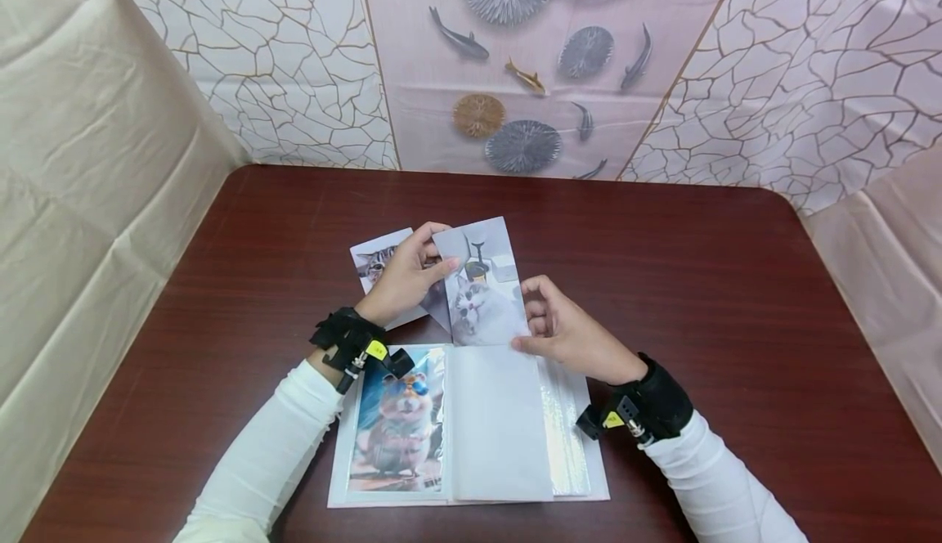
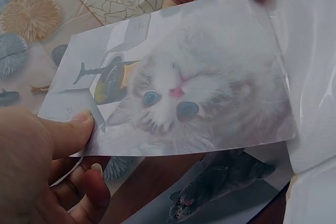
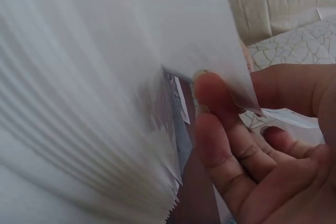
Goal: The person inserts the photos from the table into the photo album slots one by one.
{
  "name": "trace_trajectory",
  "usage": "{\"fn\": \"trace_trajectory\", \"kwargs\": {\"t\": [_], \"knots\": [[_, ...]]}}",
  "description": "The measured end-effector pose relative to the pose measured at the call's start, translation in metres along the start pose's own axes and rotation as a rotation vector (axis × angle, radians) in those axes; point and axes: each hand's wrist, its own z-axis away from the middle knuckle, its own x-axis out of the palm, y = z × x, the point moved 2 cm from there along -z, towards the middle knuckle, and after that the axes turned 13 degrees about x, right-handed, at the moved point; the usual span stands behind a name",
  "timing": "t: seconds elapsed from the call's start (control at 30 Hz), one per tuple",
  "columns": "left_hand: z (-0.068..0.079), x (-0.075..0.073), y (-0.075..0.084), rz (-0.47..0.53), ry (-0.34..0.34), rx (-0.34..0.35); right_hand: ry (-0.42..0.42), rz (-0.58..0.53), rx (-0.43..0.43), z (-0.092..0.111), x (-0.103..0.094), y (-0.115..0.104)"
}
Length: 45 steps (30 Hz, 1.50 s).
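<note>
My left hand (image 1: 412, 271) pinches the upper left edge of a cat photo (image 1: 482, 298) between thumb and fingers. The picture shows a pale fluffy cat with blue eyes. Its lower edge meets the top of a raised white page (image 1: 500, 420) in an open photo album (image 1: 599, 477). In the right wrist view, the fingers and thumb of my right hand (image 3: 252, 156) pinch the corner of the album page (image 3: 105, 40). Whether the photo's edge is inside the page's pocket I cannot tell. A colourful animal picture (image 1: 401, 437) fills the album's left pocket.
More cat photos lie behind my left hand, including one with a striped cat (image 1: 375, 261) and one with a dark grey cat (image 2: 218, 187). All rests on a dark red-brown table (image 1: 699, 281), with patterned cloth (image 1: 294, 52) behind it.
</note>
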Motion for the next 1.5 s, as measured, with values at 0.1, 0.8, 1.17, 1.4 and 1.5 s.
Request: {"fn": "trace_trajectory", "kwargs": {"t": [0.1, 0.8, 1.17, 1.4, 1.5], "knots": [[0.0, 0.0, -0.001, 0.01, 0.002, 0.006, -0.024, 0.029, 0.022, -0.001, 0.0, 0.002], [-0.003, 0.003, -0.001, 0.037, -0.002, 0.033, -0.041, 0.043, -0.019, -0.001, 0.001, 0.004], [0.001, 0.0, -0.005, -0.013, -0.062, -0.016, -0.045, 0.018, -0.006, -0.003, 0.002, 0.003], [0.002, -0.002, -0.007, -0.026, -0.081, -0.009, -0.033, 0.017, -0.017, -0.002, 0.001, 0.002], [0.003, -0.002, -0.007, -0.031, -0.098, 0.003, -0.038, 0.009, -0.015, -0.002, 0.001, 0.002]]}}
